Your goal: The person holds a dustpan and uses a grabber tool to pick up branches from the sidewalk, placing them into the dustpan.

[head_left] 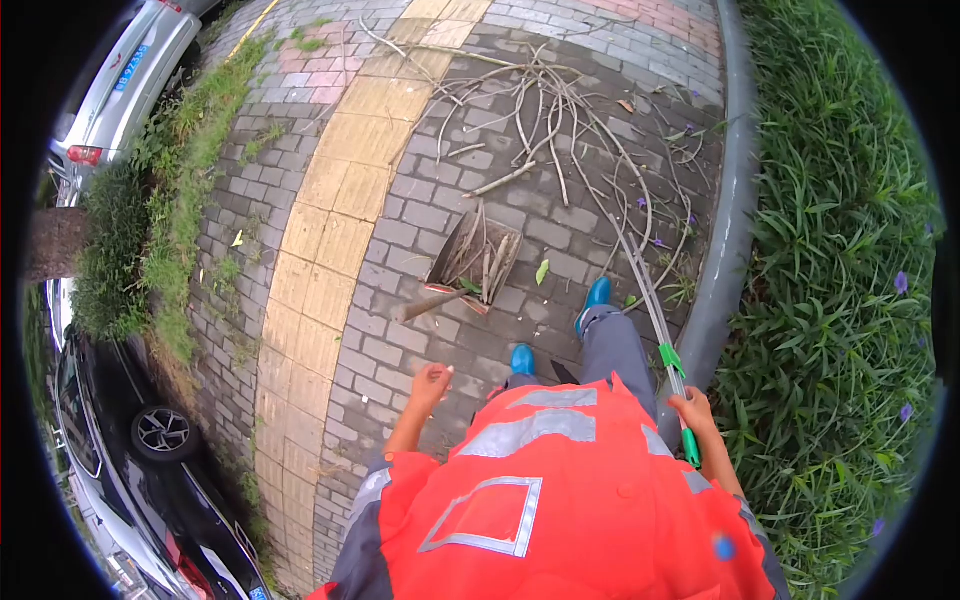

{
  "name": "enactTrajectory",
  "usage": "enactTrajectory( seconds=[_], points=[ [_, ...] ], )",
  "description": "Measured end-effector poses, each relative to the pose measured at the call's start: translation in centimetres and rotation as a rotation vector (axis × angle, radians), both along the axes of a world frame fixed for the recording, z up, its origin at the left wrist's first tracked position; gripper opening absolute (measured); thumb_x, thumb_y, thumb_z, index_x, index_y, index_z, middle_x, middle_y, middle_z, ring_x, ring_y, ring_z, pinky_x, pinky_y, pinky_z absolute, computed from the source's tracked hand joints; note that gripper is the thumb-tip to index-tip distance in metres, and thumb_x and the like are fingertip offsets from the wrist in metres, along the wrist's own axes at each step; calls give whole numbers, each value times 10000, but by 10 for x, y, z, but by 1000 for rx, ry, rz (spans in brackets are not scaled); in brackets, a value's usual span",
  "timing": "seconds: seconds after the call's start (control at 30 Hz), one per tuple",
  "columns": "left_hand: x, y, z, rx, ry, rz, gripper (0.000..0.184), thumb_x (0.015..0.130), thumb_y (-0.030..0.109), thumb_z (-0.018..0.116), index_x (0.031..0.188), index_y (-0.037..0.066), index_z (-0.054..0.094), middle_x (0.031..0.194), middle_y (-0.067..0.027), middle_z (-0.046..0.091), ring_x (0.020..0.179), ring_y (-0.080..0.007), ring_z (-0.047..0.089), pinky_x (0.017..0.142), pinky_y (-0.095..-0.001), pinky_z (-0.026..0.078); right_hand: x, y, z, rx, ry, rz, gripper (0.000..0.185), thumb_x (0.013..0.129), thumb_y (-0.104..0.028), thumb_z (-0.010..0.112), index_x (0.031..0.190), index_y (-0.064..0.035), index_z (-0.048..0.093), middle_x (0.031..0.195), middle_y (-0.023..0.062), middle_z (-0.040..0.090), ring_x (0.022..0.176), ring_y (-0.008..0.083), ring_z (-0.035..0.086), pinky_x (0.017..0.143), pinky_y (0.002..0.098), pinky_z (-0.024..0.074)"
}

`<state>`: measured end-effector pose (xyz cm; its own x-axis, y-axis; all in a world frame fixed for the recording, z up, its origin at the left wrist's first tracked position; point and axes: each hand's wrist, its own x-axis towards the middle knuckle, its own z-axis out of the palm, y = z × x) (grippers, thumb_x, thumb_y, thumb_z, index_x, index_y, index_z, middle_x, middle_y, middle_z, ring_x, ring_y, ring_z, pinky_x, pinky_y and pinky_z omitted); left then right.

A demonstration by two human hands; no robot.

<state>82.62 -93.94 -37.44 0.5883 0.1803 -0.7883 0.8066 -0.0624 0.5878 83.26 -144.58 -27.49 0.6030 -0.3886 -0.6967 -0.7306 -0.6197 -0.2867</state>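
Observation:
My right hand [692,408] is wrapped round long metal litter tongs [651,305] with green grips. Their tips reach forward to the edge of a heap of bare branches [545,95] on the paving. My left hand [432,383] hangs low with its fingers curled, and I see nothing in it. Just ahead of that hand, not touching it, lies a worn dustpan [436,262] holding several broken sticks [492,262]. Its thick handle [430,304] points back toward my left side.
A grey kerb [735,200] runs along the right, with dense green plants [830,300] beyond it. Yellow tactile paving [325,235] crosses the brick pavement on the left. A black car [130,430] and a silver vehicle [130,95] stand past the grass strip.

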Motion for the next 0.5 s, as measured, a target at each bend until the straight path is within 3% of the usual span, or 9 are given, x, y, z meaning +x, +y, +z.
enactTrajectory(
  seconds=[0.03, 0.1, 0.17, 0.27, 0.33, 0.37, 0.43, 0.5],
  points=[
    [-17, 6, 16, -35, 134, -181, 293, 760, 317, 646, 877, 53, 596, 750, -15, 581, 670, -132, 552, 549, -285, 474, 7, -4, 4, -40, 19, 22, 647, 564, -328, 650, 1071, 55, 524, 868, 177, 605, 789, 236, 584, 716, 316, 443],
    [-38, 24, 55, -45, 178, -837, 326, 734, 365, 672, 750, 43, 631, 736, -34, 608, 704, -139, 563, 660, -270, 471, 24, -15, 4, -87, 65, 47, 711, 538, -338, 660, 1109, 56, 505, 916, 203, 602, 851, 262, 588, 758, 321, 442],
    [-21, 29, 124, -396, 550, -950, 353, 728, 377, 680, 773, 30, 635, 740, -45, 616, 721, -133, 570, 664, -266, 471, 45, -27, -4, -82, 61, 86, 711, 536, -335, 660, 1108, 56, 506, 906, 205, 602, 835, 264, 591, 749, 321, 446],
    [21, 28, 200, -545, 645, -966, 346, 731, 370, 685, 775, 30, 640, 720, -30, 608, 716, -125, 566, 654, -266, 470, 94, -29, -6, -28, 105, 122, 714, 537, -338, 656, 1114, 55, 503, 929, 222, 597, 864, 284, 590, 774, 332, 445],
    [48, 20, 227, -825, 601, -1002, 270, 732, 275, 689, 721, 17, 609, 675, -12, 587, 659, -109, 539, 588, -270, 449, 128, -24, 4, 2, 166, 102, 719, 540, -344, 652, 1119, 53, 501, 963, 236, 591, 907, 302, 586, 809, 344, 441],
    [56, 9, 235, -831, 610, -1016, 270, 732, 275, 689, 721, 17, 609, 675, -12, 587, 659, -109, 539, 588, -270, 449, 145, -20, 10, 19, 142, 146, 713, 544, -343, 649, 1118, 52, 499, 933, 231, 599, 886, 300, 593, 797, 345, 446],
    [67, -25, 255, -1077, 282, -1076, 218, 693, 180, 689, 662, 7, 558, 617, -20, 559, 596, -95, 500, 517, -285, 402, 173, -23, 12, 29, 124, 167, 708, 547, -341, 646, 1117, 50, 496, 902, 226, 607, 865, 298, 599, 785, 346, 451],
    [96, -74, 285, -1106, 170, -1142, 184, 655, 120, 672, 638, 9, 526, 599, -45, 543, 563, -100, 482, 503, -298, 369, 198, -33, 6, 29, 123, 198, 705, 559, -342, 633, 1129, 45, 482, 854, 217, 614, 834, 312, 606, 761, 358, 460]
  ],
)
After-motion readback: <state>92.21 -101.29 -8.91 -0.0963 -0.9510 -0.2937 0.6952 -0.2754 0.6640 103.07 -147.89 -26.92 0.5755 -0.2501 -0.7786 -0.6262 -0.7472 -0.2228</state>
